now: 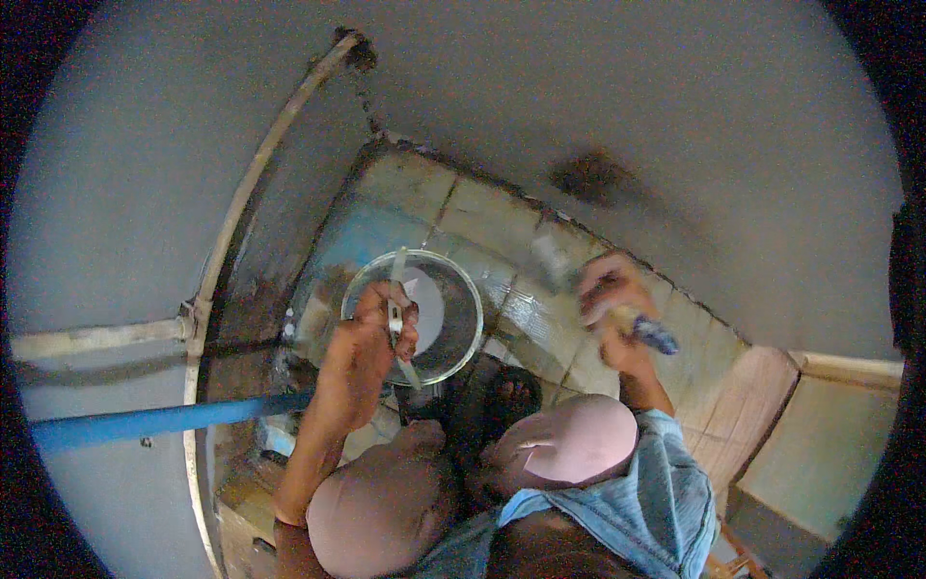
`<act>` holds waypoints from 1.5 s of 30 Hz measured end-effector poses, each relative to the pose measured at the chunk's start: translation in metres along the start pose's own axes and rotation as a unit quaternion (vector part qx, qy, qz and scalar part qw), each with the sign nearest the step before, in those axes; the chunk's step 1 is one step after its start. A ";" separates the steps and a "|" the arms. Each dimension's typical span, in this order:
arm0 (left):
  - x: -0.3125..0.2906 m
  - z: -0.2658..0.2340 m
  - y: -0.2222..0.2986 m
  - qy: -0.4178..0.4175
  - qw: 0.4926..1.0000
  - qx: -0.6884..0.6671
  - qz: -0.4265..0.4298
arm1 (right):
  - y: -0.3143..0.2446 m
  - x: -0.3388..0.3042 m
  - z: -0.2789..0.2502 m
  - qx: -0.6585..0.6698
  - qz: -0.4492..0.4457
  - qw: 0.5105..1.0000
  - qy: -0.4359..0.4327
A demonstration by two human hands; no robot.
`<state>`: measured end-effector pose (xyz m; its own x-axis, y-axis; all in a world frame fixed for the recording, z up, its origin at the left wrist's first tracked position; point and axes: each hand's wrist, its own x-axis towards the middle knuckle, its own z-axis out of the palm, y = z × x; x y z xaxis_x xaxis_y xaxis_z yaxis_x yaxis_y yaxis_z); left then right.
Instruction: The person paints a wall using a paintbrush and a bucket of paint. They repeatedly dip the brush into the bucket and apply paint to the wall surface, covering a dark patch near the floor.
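A round bucket (479, 323) with a pale rim stands on the tiled floor in front of my knees. Across its mouth runs a pale, narrow handle (412, 374), and the fingers of my left hand (378, 323) are wrapped round the middle of it. Inside the bucket a whitish patch shows; whether it is liquid or a reflection I cannot tell. To the right, over the tiles near the wall, my right hand (617, 289) is closed round a paintbrush (658, 336) with a blue-ended handle. Motion blurs this hand, and the brush's pale head is smeared on its left side.
Dirty pale tiles (492, 217) cover the floor, with a wet sheen right of the bucket. Grey walls (675, 116) meet in a far corner. A blue pipe (174, 422) and a long pale pipe (253, 183) run along the left. A dark stain (590, 174) marks the wall.
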<state>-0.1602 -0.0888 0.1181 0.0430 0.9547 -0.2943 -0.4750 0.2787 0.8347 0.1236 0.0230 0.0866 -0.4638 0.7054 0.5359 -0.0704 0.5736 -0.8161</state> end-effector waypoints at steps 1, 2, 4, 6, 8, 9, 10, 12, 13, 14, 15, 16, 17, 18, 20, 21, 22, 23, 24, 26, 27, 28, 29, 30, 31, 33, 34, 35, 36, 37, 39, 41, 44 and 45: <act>0.002 0.004 0.002 0.012 1.000 -0.001 0.002 | -0.004 0.003 0.011 0.045 0.001 0.997 -0.059; 0.004 0.011 0.003 0.023 1.000 0.001 0.004 | -0.001 0.005 0.025 0.053 -0.017 0.995 -0.084; 0.011 0.022 0.005 0.033 0.999 0.000 0.013 | 0.010 0.011 0.052 0.020 -0.035 0.992 -0.119; 0.014 0.024 0.004 0.047 0.999 -0.004 0.027 | 0.019 0.019 0.067 -0.028 0.012 0.981 -0.190; 0.014 0.014 0.002 0.015 0.998 -0.035 0.043 | 0.032 0.025 0.076 -0.099 0.024 0.954 -0.281; -0.003 -0.029 -0.001 -0.018 0.997 -0.068 0.021 | 0.036 0.010 0.123 -0.172 0.028 0.935 -0.310; -0.007 -0.027 0.001 -0.003 0.998 -0.056 0.021 | 0.045 0.009 0.133 -0.232 0.007 0.907 -0.351; -0.018 -0.013 0.010 0.035 0.999 -0.020 0.026 | 0.056 0.018 0.152 -0.314 -0.080 0.881 -0.345; -0.019 -0.015 0.010 0.027 0.999 -0.023 0.025 | 0.060 0.019 0.157 -0.358 -0.117 0.860 -0.343; -0.018 -0.018 0.008 0.017 0.999 -0.026 0.024 | 0.064 0.011 0.164 -0.394 -0.099 0.836 -0.369; -0.018 -0.023 0.007 0.018 0.999 -0.025 0.032 | 0.068 0.003 0.179 -0.423 -0.092 0.810 -0.396; -0.017 -0.026 0.006 0.013 0.999 -0.031 0.036 | 0.074 -0.004 0.187 -0.422 -0.089 0.802 -0.413; -0.016 -0.031 0.004 0.010 0.999 -0.040 0.033 | 0.080 -0.010 0.194 -0.419 -0.082 0.794 -0.433; -0.015 -0.034 0.003 0.007 0.998 -0.050 0.032 | 0.086 -0.016 0.198 -0.386 -0.081 0.805 -0.443; -0.014 -0.041 0.001 -0.003 0.998 -0.062 0.023 | 0.094 -0.023 0.206 -0.329 -0.075 0.832 -0.441; -0.013 -0.044 0.000 -0.007 0.997 -0.069 0.018 | 0.097 -0.023 0.211 -0.305 -0.071 0.848 -0.428; -0.012 -0.051 -0.002 -0.035 0.995 -0.092 0.011 | 0.099 -0.024 0.214 -0.281 -0.067 0.863 -0.415; -0.009 -0.062 -0.004 -0.060 0.992 -0.115 0.004 | 0.102 -0.023 0.215 -0.284 -0.125 0.882 -0.354; -0.006 -0.069 -0.005 -0.084 0.987 -0.138 -0.003 | 0.105 -0.021 0.215 -0.285 -0.182 0.895 -0.291; -0.002 -0.075 -0.005 -0.103 0.986 -0.132 -0.011 | 0.107 -0.015 0.213 -0.319 -0.230 0.887 -0.242; 0.000 -0.076 -0.004 -0.112 0.985 -0.128 -0.013 | 0.104 -0.010 0.213 -0.354 -0.222 0.871 -0.258; 0.000 -0.073 -0.004 -0.085 0.990 -0.109 -0.010 | 0.103 -0.007 0.213 -0.388 -0.214 0.854 -0.274; -0.001 -0.060 -0.001 -0.058 0.994 -0.089 -0.005 | 0.108 -0.010 0.212 -0.388 -0.166 0.845 -0.329; -0.002 -0.052 0.000 -0.031 0.997 -0.068 0.001 | 0.114 -0.015 0.211 -0.385 -0.118 0.831 -0.384; 0.000 -0.055 -0.003 -0.054 0.994 -0.092 -0.009 | 0.119 -0.021 0.209 -0.381 -0.068 0.812 -0.437; 0.001 -0.077 -0.005 -0.084 0.987 -0.135 -0.016 | 0.067 0.017 0.183 -0.313 0.004 0.836 -0.450; 0.001 -0.075 -0.004 -0.078 0.989 -0.127 -0.011 | 0.047 0.027 0.166 -0.280 0.048 0.843 -0.457; 0.003 -0.069 -0.003 -0.071 0.990 -0.118 -0.007 | 0.045 0.024 0.157 -0.233 0.045 0.887 -0.397; 0.004 -0.065 -0.003 -0.063 0.992 -0.111 -0.002 | 0.043 0.020 0.150 -0.184 0.043 0.923 -0.335; 0.004 -0.065 -0.005 -0.066 0.991 -0.119 -0.010 | 0.041 0.015 0.142 -0.133 0.042 0.953 -0.270; 0.004 -0.063 -0.007 -0.071 0.989 -0.131 -0.024 | 0.025 0.009 0.116 -0.104 0.111 0.971 -0.182; 0.001 -0.053 -0.004 -0.050 0.992 -0.111 -0.016 | 0.027 -0.003 0.102 -0.052 0.187 0.976 -0.101; 0.001 -0.051 -0.008 -0.049 0.991 -0.126 -0.004 | 0.028 -0.015 0.079 -0.018 0.259 0.965 -0.028; 0.003 -0.050 -0.011 -0.050 0.990 -0.133 -0.007 | 0.027 -0.024 0.071 -0.013 0.281 0.960 -0.005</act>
<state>-0.1987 -0.0939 0.0849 0.1316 0.9601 -0.2467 -0.6877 0.2677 0.6749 0.0698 -0.0077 0.0361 -0.4296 0.9030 0.0103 0.2156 0.1136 -0.9699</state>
